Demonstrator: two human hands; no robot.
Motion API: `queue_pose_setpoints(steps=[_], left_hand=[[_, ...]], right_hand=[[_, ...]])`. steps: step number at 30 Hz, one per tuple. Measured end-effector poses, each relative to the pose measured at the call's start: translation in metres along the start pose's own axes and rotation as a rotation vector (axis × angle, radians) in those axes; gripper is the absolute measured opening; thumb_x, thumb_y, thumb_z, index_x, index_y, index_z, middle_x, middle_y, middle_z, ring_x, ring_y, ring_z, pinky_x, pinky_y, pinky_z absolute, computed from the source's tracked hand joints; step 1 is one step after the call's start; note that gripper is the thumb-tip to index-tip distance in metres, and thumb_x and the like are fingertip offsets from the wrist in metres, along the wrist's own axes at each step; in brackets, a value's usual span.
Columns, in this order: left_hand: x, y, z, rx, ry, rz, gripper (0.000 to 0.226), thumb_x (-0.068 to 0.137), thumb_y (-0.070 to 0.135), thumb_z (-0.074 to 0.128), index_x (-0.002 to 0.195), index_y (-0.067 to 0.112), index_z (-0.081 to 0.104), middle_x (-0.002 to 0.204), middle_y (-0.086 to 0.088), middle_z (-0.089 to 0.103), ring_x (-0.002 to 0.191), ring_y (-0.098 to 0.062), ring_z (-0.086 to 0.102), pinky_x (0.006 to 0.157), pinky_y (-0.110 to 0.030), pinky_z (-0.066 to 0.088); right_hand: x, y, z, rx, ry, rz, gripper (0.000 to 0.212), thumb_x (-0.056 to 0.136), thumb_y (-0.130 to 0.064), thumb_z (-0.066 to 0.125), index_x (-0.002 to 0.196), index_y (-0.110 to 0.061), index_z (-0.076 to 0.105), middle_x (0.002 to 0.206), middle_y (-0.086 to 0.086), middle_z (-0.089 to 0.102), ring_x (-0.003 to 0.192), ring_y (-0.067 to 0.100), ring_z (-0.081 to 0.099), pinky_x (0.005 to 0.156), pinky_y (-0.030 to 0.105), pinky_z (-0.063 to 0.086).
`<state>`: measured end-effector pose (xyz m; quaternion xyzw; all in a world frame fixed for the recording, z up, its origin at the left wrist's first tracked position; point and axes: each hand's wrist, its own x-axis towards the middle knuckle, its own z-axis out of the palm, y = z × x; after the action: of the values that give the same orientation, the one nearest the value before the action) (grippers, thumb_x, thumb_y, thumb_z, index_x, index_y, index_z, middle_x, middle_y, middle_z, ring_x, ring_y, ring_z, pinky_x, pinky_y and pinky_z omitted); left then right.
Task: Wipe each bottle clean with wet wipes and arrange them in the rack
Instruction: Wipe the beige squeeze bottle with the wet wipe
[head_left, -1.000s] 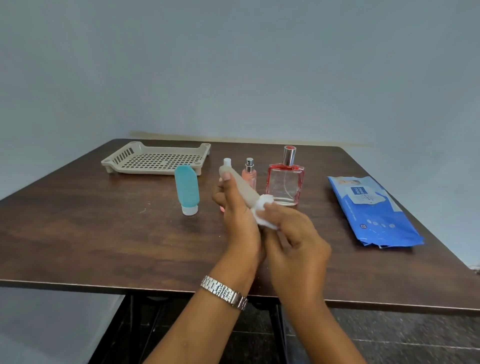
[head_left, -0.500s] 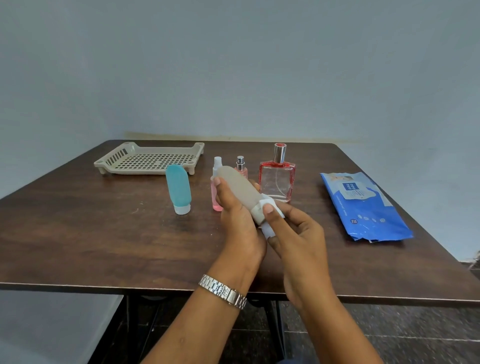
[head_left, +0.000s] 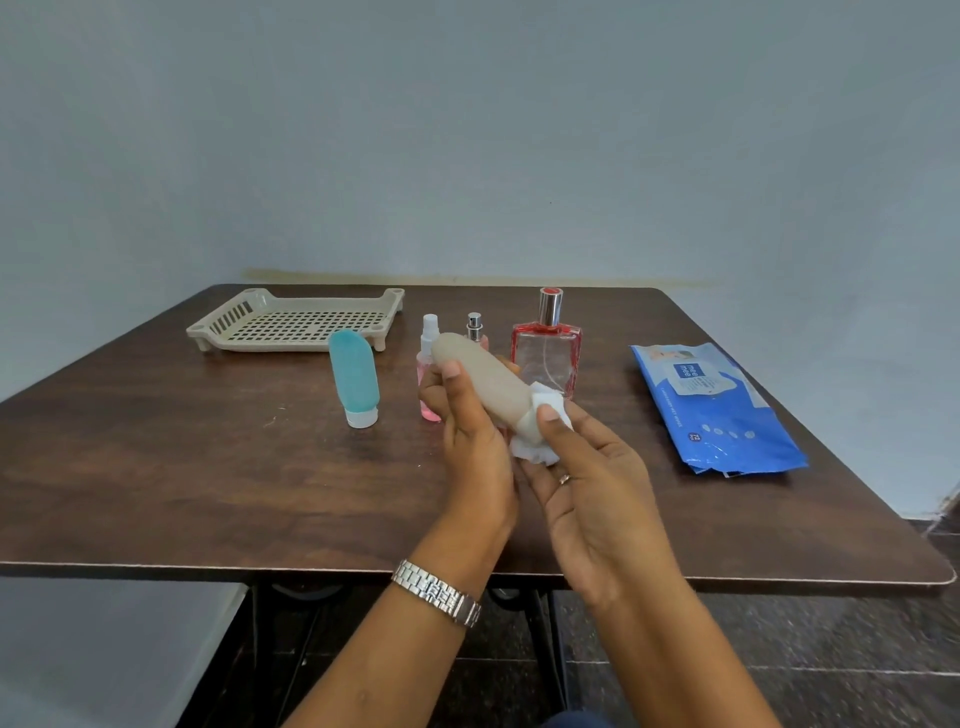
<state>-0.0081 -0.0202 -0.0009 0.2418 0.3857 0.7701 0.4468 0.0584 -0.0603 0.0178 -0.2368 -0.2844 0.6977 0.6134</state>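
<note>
The matte beige squeeze bottle (head_left: 483, 379), a soft rounded tube, is up in the air and tilted over the dark wood-grain counter (head_left: 208, 467), just in front of the other bottles. The left hand (head_left: 467, 441) has its grip curled around the middle, thumb on top. The right hand (head_left: 587, 483) grip pinches a crumpled white wet wipe (head_left: 537, 453) round the cap end.

Behind them are a frosted blue tube (head_left: 355, 382) standing on its white cap, a slim pink spray bottle (head_left: 427, 374) and a square glass perfume bottle (head_left: 545, 353) with a chrome cap. The perforated beige plastic rack (head_left: 296, 322) sits far left, and the glossy blue wipes pack (head_left: 711, 410) is on the right.
</note>
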Motion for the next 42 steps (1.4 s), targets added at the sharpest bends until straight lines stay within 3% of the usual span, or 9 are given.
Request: queue_pose_setpoints(steps=[2, 6, 15, 18, 20, 27, 35, 39, 42], left_hand=[[-0.006, 0.002, 0.002, -0.036, 0.032, -0.085, 0.124, 0.041, 0.094, 0.055, 0.135, 0.014, 0.046, 0.118, -0.015, 0.064, 0.107, -0.028, 0.064, 0.095, -0.047, 0.051], [-0.005, 0.007, 0.005, -0.127, 0.043, -0.184, 0.071, 0.089, 0.063, 0.037, 0.122, 0.003, 0.057, 0.088, -0.01, 0.069, 0.079, -0.022, 0.067, 0.073, -0.031, 0.056], [-0.012, 0.012, 0.01, -0.305, -0.03, -0.396, 0.072, 0.084, 0.067, 0.044, 0.113, 0.003, 0.06, 0.09, -0.016, 0.07, 0.068, -0.022, 0.071, 0.053, -0.028, 0.056], [-0.015, 0.003, 0.01, -0.261, 0.004, -0.352, 0.076, 0.081, 0.071, 0.043, 0.128, 0.012, 0.054, 0.095, -0.002, 0.063, 0.082, -0.015, 0.06, 0.075, -0.033, 0.053], [-0.018, -0.004, 0.009, -0.182, 0.042, -0.309, 0.074, 0.082, 0.07, 0.041, 0.134, 0.018, 0.05, 0.081, 0.006, 0.05, 0.076, -0.009, 0.046, 0.072, -0.029, 0.039], [-0.02, -0.006, 0.007, -0.196, -0.001, -0.289, 0.083, 0.07, 0.07, 0.048, 0.136, 0.019, 0.049, 0.075, 0.011, 0.045, 0.068, -0.006, 0.042, 0.068, -0.026, 0.035], [-0.024, 0.008, 0.003, 0.064, -0.124, -0.105, 0.066, 0.068, 0.062, 0.055, 0.13, 0.043, 0.046, 0.118, 0.017, 0.057, 0.108, -0.004, 0.05, 0.083, -0.025, 0.037], [-0.023, 0.017, 0.004, 0.171, -0.125, -0.108, 0.019, 0.085, 0.042, 0.061, 0.102, 0.039, 0.055, 0.098, 0.018, 0.059, 0.089, 0.004, 0.052, 0.068, -0.017, 0.037], [-0.02, 0.019, 0.002, 0.203, -0.105, -0.113, 0.012, 0.084, 0.037, 0.065, 0.092, 0.033, 0.057, 0.088, 0.015, 0.06, 0.074, 0.004, 0.053, 0.06, -0.015, 0.038]], right_hand=[[0.001, 0.008, -0.003, -0.135, 0.035, -0.146, 0.022, 0.086, -0.002, 0.058, 0.106, -0.007, 0.066, 0.098, 0.009, 0.073, 0.095, 0.023, 0.068, 0.081, 0.029, 0.056], [0.002, 0.02, -0.011, -0.527, 0.086, -0.51, 0.031, 0.08, -0.002, 0.068, 0.104, -0.022, 0.067, 0.102, -0.003, 0.072, 0.098, 0.011, 0.067, 0.08, 0.023, 0.052], [0.006, 0.025, -0.028, -1.11, 0.163, -1.057, 0.043, 0.081, -0.006, 0.065, 0.121, -0.018, 0.058, 0.121, -0.008, 0.056, 0.112, 0.005, 0.055, 0.092, 0.018, 0.045], [0.008, 0.017, -0.024, -0.929, 0.291, -0.957, 0.039, 0.081, -0.005, 0.069, 0.113, -0.025, 0.059, 0.1, -0.017, 0.065, 0.09, -0.007, 0.062, 0.077, 0.01, 0.049], [0.012, 0.008, -0.022, -0.863, 0.36, -0.917, 0.032, 0.08, -0.01, 0.072, 0.107, -0.024, 0.064, 0.083, -0.014, 0.067, 0.071, -0.015, 0.058, 0.066, 0.004, 0.045], [0.011, 0.009, -0.026, -0.938, 0.36, -1.061, 0.036, 0.077, 0.0, 0.072, 0.094, -0.031, 0.064, 0.09, -0.021, 0.063, 0.083, -0.004, 0.061, 0.072, 0.011, 0.048], [0.023, 0.002, -0.036, -0.717, 0.225, -0.528, 0.026, 0.087, -0.023, 0.062, 0.113, -0.022, 0.066, 0.091, -0.02, 0.07, 0.09, -0.001, 0.065, 0.081, 0.026, 0.053], [0.026, 0.002, -0.042, -0.544, 0.24, -0.311, 0.014, 0.086, -0.017, 0.064, 0.099, -0.019, 0.068, 0.095, 0.004, 0.072, 0.091, 0.014, 0.067, 0.076, 0.033, 0.054], [0.026, 0.002, -0.045, -0.435, 0.225, -0.204, 0.016, 0.087, -0.012, 0.063, 0.103, -0.01, 0.065, 0.1, 0.007, 0.069, 0.094, 0.017, 0.066, 0.074, 0.03, 0.055]])
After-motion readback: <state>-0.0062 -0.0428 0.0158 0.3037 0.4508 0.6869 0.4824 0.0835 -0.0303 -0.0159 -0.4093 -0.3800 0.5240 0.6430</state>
